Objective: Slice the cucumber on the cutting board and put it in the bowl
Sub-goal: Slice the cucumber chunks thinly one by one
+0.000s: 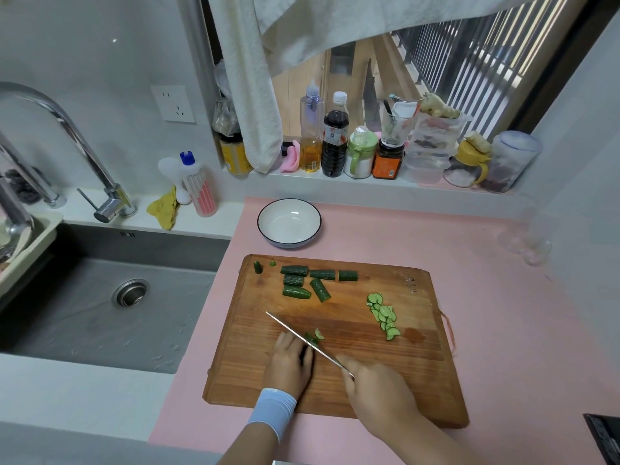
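Observation:
A wooden cutting board [352,374] lies on the pink counter. My left hand [291,359] holds down a short cucumber piece [311,338] near the board's front. My right hand [375,389] grips a knife [302,335] whose blade cuts into that piece. One fresh slice [319,333] stands just right of the blade. Several uncut cucumber chunks [310,281] sit at the back of the board. A row of thin slices [384,317] lies to the right. The white bowl [289,223] with a dark rim stands empty behind the board.
A steel sink [110,297] with a faucet [67,129] is to the left. Bottles and jars [369,146] line the window sill behind. A dish soap bottle [198,184] and yellow cloth [164,208] sit near the sink. Clear glasses [526,238] stand at the right wall.

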Tool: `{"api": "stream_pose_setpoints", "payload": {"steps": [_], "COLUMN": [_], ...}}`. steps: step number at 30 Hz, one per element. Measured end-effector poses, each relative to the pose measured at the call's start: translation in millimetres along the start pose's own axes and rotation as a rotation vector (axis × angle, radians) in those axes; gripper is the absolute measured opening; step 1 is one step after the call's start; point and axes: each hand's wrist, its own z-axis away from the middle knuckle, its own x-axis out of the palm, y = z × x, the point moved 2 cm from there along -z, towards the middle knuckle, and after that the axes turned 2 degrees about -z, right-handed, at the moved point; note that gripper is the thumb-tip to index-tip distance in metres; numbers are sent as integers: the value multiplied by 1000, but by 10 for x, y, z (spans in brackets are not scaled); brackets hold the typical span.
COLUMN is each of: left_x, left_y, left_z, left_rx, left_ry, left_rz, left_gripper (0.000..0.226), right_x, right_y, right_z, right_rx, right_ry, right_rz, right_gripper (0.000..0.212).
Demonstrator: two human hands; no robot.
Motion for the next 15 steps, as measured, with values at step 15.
{"api": "stream_pose_setpoints", "payload": {"steps": [15], "left_x": [4], "left_y": [10], "left_z": [16], "left_rx": [-22], "left_ry": [4], "left_rz": [-5], "left_gripper": [19], "right_x": [45], "right_y": [18], "right_z": [-110], "right_rx": [37], "right_ry": [-40], "right_rz": [22], "right_gripper": [31]}}
